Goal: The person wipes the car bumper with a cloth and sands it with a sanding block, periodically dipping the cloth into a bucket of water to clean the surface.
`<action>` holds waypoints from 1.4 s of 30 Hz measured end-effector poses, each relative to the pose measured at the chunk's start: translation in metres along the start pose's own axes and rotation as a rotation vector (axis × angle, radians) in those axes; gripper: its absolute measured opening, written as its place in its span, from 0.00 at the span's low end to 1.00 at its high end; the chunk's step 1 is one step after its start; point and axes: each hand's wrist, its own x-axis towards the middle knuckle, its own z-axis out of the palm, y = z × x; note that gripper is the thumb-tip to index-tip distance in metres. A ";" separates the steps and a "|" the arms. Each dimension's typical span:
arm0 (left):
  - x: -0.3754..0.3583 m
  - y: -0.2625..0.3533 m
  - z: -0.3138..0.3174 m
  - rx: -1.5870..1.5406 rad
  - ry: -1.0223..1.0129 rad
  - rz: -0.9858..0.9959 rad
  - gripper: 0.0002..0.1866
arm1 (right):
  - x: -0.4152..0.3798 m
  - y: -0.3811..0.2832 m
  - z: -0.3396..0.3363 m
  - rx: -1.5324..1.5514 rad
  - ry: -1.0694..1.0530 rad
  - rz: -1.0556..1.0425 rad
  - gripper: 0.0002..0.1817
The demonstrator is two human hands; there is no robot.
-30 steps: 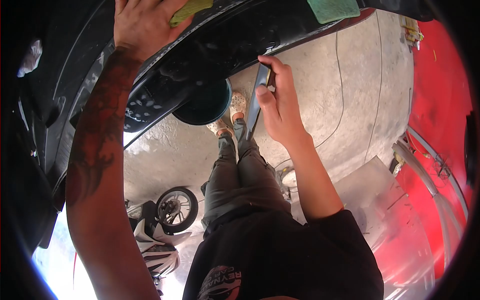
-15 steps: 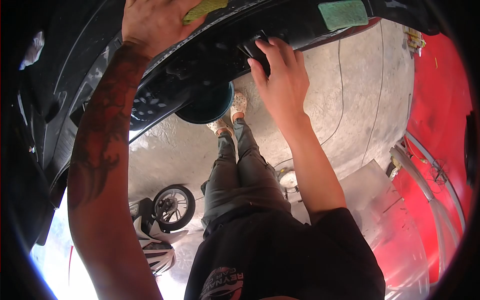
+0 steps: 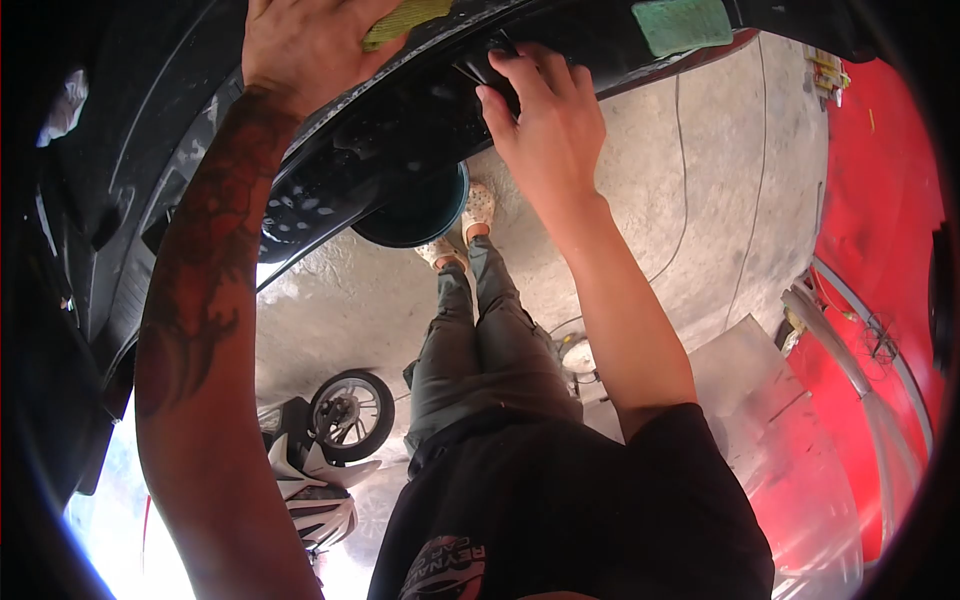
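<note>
My left hand (image 3: 305, 55) lies at the top edge, over the black car panel (image 3: 400, 125), its fingertips cut off by the frame. Beside its thumb, held against the hand, is a yellow-green cloth (image 3: 408, 22). My right hand (image 3: 555, 115) has its thumb and fingers bent around a small dark flat piece (image 3: 503, 78), pressed on the glossy panel; most of that piece blends into the black surface. Farther right on the panel rests a green rectangular pad (image 3: 683, 26), touched by neither hand.
Below the panel a dark round bucket (image 3: 425, 215) stands on the concrete floor (image 3: 640, 180) near my feet. A motorcycle wheel (image 3: 351, 416) shows at lower left. Thin cables cross the floor. At right are a red surface (image 3: 890, 180) and a transparent sheet (image 3: 745, 400).
My right hand has slid up and slightly left along the panel with the dark piece. My left hand and the cloth have hardly moved.
</note>
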 end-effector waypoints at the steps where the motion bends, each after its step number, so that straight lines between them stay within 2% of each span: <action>1: -0.001 0.000 0.002 -0.014 0.021 -0.005 0.29 | 0.001 0.000 0.000 0.002 -0.009 0.006 0.19; 5: -0.003 -0.002 0.008 -0.046 0.068 -0.003 0.28 | -0.023 0.003 -0.004 0.029 -0.012 0.031 0.18; 11: -0.003 -0.002 0.012 -0.022 0.127 0.011 0.29 | -0.004 0.000 0.002 0.017 0.009 0.022 0.19; 16: -0.003 -0.001 0.007 -0.036 0.101 0.015 0.29 | -0.024 0.000 -0.009 0.040 -0.019 0.063 0.19; 22: -0.004 -0.002 0.011 -0.009 0.110 0.019 0.30 | 0.001 0.002 0.007 -0.006 0.048 0.016 0.18; 26: -0.003 -0.002 0.013 -0.033 0.130 0.017 0.29 | -0.023 0.010 -0.003 -0.016 0.021 0.005 0.18; 29: -0.004 -0.004 0.007 -0.009 0.070 0.026 0.29 | -0.025 0.010 -0.007 -0.064 0.020 -0.002 0.19; 34: -0.003 0.000 0.008 -0.029 0.097 0.009 0.29 | -0.007 0.014 0.005 -0.092 0.059 -0.054 0.21; 37: -0.003 -0.002 0.011 -0.038 0.120 0.012 0.28 | -0.027 0.015 -0.006 -0.069 0.003 0.011 0.21; 42: -0.003 -0.002 0.011 -0.038 0.151 0.024 0.27 | -0.012 0.013 0.003 -0.093 0.055 -0.013 0.21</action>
